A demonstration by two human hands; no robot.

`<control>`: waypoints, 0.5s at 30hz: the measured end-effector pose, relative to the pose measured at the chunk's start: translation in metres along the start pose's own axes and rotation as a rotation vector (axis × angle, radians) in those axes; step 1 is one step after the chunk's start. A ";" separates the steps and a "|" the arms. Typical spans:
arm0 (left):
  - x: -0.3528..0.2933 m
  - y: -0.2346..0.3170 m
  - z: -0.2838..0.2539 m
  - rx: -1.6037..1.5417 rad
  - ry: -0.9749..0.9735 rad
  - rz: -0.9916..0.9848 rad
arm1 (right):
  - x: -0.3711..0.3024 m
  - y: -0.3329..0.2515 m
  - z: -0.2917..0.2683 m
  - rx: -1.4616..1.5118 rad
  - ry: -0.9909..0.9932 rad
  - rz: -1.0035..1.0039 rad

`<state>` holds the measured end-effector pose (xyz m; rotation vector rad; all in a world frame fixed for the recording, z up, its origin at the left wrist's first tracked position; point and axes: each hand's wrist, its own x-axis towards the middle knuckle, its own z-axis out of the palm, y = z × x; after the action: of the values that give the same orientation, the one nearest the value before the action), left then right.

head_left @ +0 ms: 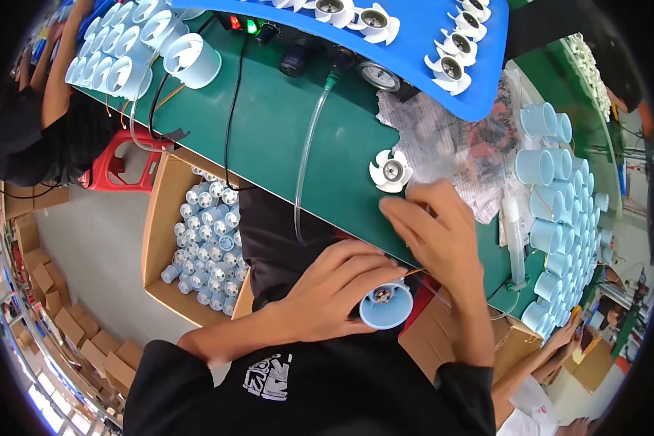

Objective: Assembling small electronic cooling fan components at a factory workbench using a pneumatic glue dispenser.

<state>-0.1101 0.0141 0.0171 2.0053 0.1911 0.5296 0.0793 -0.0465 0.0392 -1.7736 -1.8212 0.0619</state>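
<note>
My left hand [336, 291] is wrapped round a light blue cylindrical fan housing [392, 311], held in front of my body by the table edge. Its open end faces up, and a small motor core with copper windings shows inside. Thin orange wires [414, 272] come out beside it. My right hand [439, 229] is over the table, its fingers bent and a little apart, slightly smeared by motion; nothing shows in them. Just beyond its fingertips a white fan impeller [392, 171] with a metal hub lies on the green table [269, 138].
More impellers line a blue tray [414, 62] above a control box with a gauge [379, 76]. Housings stand at far left [192, 61] and right [535, 167]. A clear tube [309, 145] crosses the table. Finished-looking fans fill a carton [160, 240]. Other people work on both sides.
</note>
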 end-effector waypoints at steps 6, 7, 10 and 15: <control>-0.012 0.000 -0.014 -0.020 -0.050 -0.054 | 0.008 0.016 -0.003 -0.365 -0.063 -0.255; -0.010 -0.002 -0.014 -0.037 -0.031 -0.043 | 0.007 0.018 -0.002 -0.364 -0.064 -0.259; 0.000 -0.006 -0.016 -0.034 0.016 -0.058 | 0.003 0.024 0.001 -0.416 -0.044 -0.284; 0.019 -0.008 -0.023 0.059 0.185 -0.039 | -0.001 0.024 -0.001 -0.370 0.123 -0.291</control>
<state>-0.1022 0.0430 0.0244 2.0051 0.3624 0.6922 0.1012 -0.0452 0.0289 -1.6789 -2.0766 -0.5180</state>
